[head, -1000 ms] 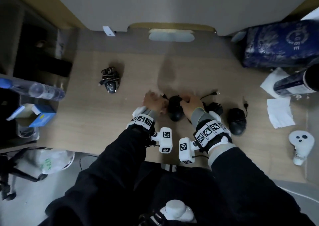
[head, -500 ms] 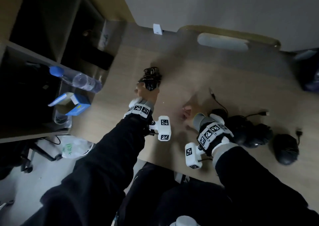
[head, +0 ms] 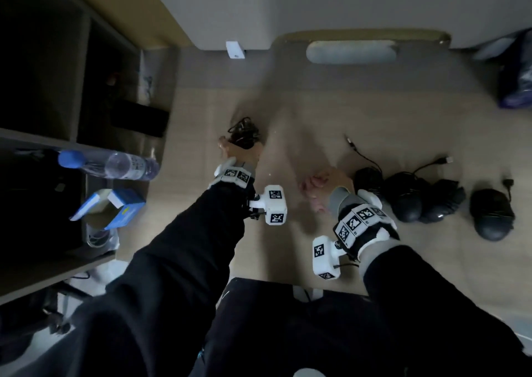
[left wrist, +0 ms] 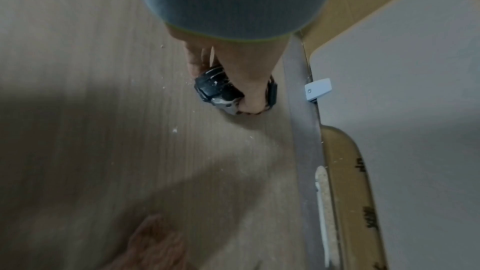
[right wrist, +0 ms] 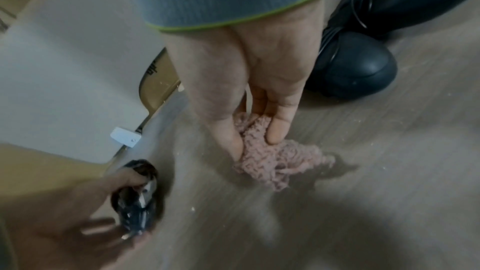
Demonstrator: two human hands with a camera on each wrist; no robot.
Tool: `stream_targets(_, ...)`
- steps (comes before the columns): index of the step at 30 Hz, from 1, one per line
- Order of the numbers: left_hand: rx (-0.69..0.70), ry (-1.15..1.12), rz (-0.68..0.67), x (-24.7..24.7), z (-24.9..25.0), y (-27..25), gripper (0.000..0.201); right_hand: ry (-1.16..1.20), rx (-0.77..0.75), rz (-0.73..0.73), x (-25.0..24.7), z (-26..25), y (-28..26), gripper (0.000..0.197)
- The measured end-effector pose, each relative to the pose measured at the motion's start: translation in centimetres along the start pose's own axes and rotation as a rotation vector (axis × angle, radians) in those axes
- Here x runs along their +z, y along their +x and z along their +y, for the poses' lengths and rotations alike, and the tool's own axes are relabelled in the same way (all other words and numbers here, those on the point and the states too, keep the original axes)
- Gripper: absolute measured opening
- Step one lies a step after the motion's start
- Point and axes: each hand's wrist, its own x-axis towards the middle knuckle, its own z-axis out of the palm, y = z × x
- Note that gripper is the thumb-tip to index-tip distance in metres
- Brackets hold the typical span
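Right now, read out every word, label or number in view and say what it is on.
Nothing reads clearly.
Water bottle label: too blurred to read.
Blue box: print too small.
Brown cardboard: dark letters, sideways and blurred, unreadable.
Wrist tags: square codes, no words.

Head view down over desk (head: 316, 111); 2 close wrist views, mouse (left wrist: 215, 87) in both.

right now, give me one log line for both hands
left hand: grips cable-wrapped mouse | right hand: holds pink cloth on table | other mice: lying at right
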Motion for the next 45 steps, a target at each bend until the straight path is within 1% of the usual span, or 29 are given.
stream_targets(1, 0.009, -0.012, -0.028, -0.1, -0.1, -0.9, 0.091, -0.012, -0.019, 0.011, -0.2, -0.2, -0.8, 0.029)
stream_targets(2, 0.000, -0.030, -0.065, -0.2, -0.4, -1.6, 0.088, -0.020, -0.002, -0.005, -0.2, -0.2, -0.7, 0.029)
stream_targets(4, -0.009, -0.050, -0.108, -0.4, -1.0, -3.4, 0.078, -0.080, -0.087, -0.045, -0.6, -0.4, -1.2, 0.016)
stream_targets(6, 0.001, -0.110, -0.128, -0.7, -1.7, -5.5, 0.068, -0.049, -0.149, -0.066, -0.8, -1.2, -2.9, 0.013)
stream_targets(7, 0.016, -0.158, -0.133, -0.8, -2.1, -6.7, 0.062, -0.102, -0.193, -0.069, -1.0, -1.6, -3.4, 0.011)
stream_targets(8, 0.013, -0.198, -0.135, -1.0, -2.4, -8.1, 0.056, -0.131, -0.233, -0.047, -1.2, -1.9, -3.7, 0.017)
stream_targets(9, 0.013, -0.232, -0.123, -0.9, -2.9, -9.4, 0.054, -0.171, -0.261, -0.020, -1.7, -2.1, -4.7, 0.021)
stream_targets(11, 0.015, -0.348, -0.115, -0.5, -4.2, -12.4, 0.065, -0.145, -0.308, -0.065, -2.6, -2.3, -7.4, 0.024)
stream_targets(12, 0.016, -0.413, -0.133, -0.5, -4.3, -13.3, 0.072, -0.168, -0.301, -0.085, -2.8, -2.5, -7.6, 0.029)
stream_targets(13, 0.031, -0.473, -0.159, -0.6, -4.3, -14.9, 0.074, -0.200, -0.295, -0.085, -3.1, -2.5, -8.4, 0.034)
stream_targets(14, 0.041, -0.527, -0.180, -0.6, -4.5, -16.8, 0.071, -0.221, -0.312, -0.103, -3.6, -2.0, -9.3, 0.038)
stream_targets(16, 0.098, -0.576, -0.214, -0.8, -4.2, -18.8, 0.053, -0.211, -0.343, -0.149, -3.6, -1.5, -9.8, 0.049)
stream_targets(17, 0.127, -0.606, -0.211, -0.8, -4.4, -20.0, 0.047, -0.227, -0.366, -0.164, -4.0, -0.9, -10.3, 0.059)
stream_targets(18, 0.159, -0.618, -0.207, -0.9, -4.6, -21.1, 0.047, -0.244, -0.395, -0.179, -4.5, -0.5, -11.0, 0.070)
stream_targets(19, 0.195, -0.622, -0.201, -1.0, -4.8, -22.4, 0.048, -0.257, -0.418, -0.189, -5.2, -0.2, -11.9, 0.076)
stream_targets(22, 0.277, -0.561, -0.218, -1.3, -5.2, -23.9, 0.048, -0.364, -0.471, -0.225, -6.1, 0.4, -12.8, 0.078)
stream_targets(24, 0.335, -0.521, -0.247, -2.0, -5.0, -24.9, 0.061, -0.415, -0.534, -0.214, -6.5, 0.5, -13.3, 0.083)
stream_targets(25, 0.361, -0.499, -0.269, -2.5, -4.8, -25.4, 0.065, -0.426, -0.563, -0.203, -6.7, 0.3, -13.8, 0.078)
stream_targets(28, 0.421, -0.401, -0.325, -3.8, -4.1, -25.2, 0.065, -0.449, -0.639, -0.192, -7.0, -0.6, -15.9, 0.041)
stream_targets(29, 0.442, -0.361, -0.335, -4.4, -3.7, -25.1, 0.064, -0.463, -0.649, -0.165, -6.9, -1.1, -16.5, 0.038)
stream_targets(30, 0.465, -0.327, -0.344, -5.0, -3.4, -24.8, 0.063, -0.479, -0.660, -0.120, -6.7, -1.5, -16.9, 0.040)
stream_targets(32, 0.486, -0.304, -0.365, -6.1, -2.6, -24.7, 0.061, -0.505, -0.672, -0.018, -5.9, -2.4, -17.2, 0.055)
stream_targets(33, 0.484, -0.310, -0.370, -6.7, -2.2, -24.8, 0.064, -0.518, -0.666, 0.029, -5.6, -2.9, -17.6, 0.063)
stream_targets(34, 0.485, -0.309, -0.376, -7.4, -1.7, -24.9, 0.066, -0.514, -0.656, 0.070, -5.1, -3.3, -18.0, 0.066)
stream_targets(35, 0.484, -0.286, -0.386, -8.1, -1.4, -24.8, 0.066, -0.517, -0.670, 0.102, -4.7, -3.7, -18.1, 0.064)
stream_targets(37, 0.505, -0.216, -0.411, -9.5, -0.8, -24.3, 0.062, -0.548, -0.701, 0.129, -4.1, -4.4, -18.6, 0.051)
stream_targets(40, 0.544, -0.183, -0.417, -11.1, -0.2, -23.3, 0.060, -0.550, -0.717, 0.145, -3.3, -5.1, -18.4, 0.047)
stream_targets(42, 0.553, -0.230, -0.404, -12.2, -0.1, -22.6, 0.054, -0.499, -0.711, 0.149, -3.1, -5.3, -18.4, 0.042)
stream_targets(45, 0.524, -0.436, -0.472, -14.1, 0.1, -21.7, 0.027, -0.380, -0.671, 0.225, -3.5, -5.7, -18.3, 0.038)
